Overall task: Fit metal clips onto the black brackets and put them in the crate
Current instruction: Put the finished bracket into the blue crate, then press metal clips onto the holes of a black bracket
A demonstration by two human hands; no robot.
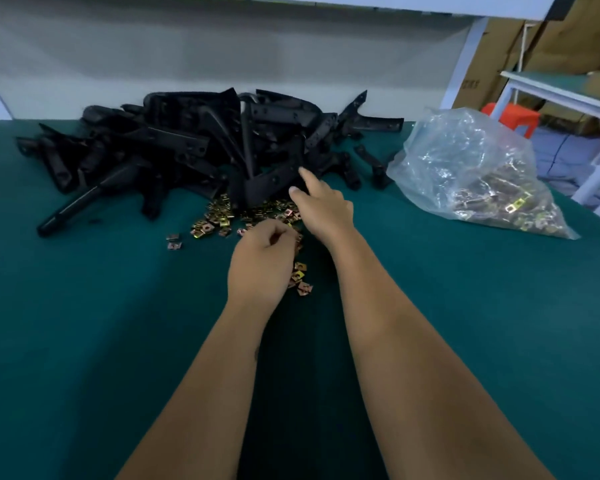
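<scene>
From the head camera, a table (pixel 84 323) covered in dark teal felt-like cloth fills most of the view. At its far side lies a tangled heap of black brackets (pixel 187 143), matte, angular arms with flat drilled plates, so overlapped that single pieces are hard to separate. In front of the heap spreads a scatter of small metal clips (pixel 215 220), squarish, brassy and shiny, some trailing toward the near edge beside the wrist. To the right sits a crumpled clear plastic bag (pixel 471 174), glossy and wrinkled, with more brass-coloured clips dimly seen through its lower part. The crate does not appear in the view. The left hand (pixel 260 261) rests over the clips with its fingers curled inward; the fingertips are hidden under the hand, so whether it pinches a clip cannot be told. The right hand (pixel 323 206) is stretched toward the nearest bracket (pixel 271 183), forefinger and thumb extended and apart, the forefinger tip at the bracket's flat plate; its other fingers are hidden behind the hand. Beyond the right edge stand blurred cardboard boxes (pixel 568 36), a white frame and a red stool (pixel 513 116).
</scene>
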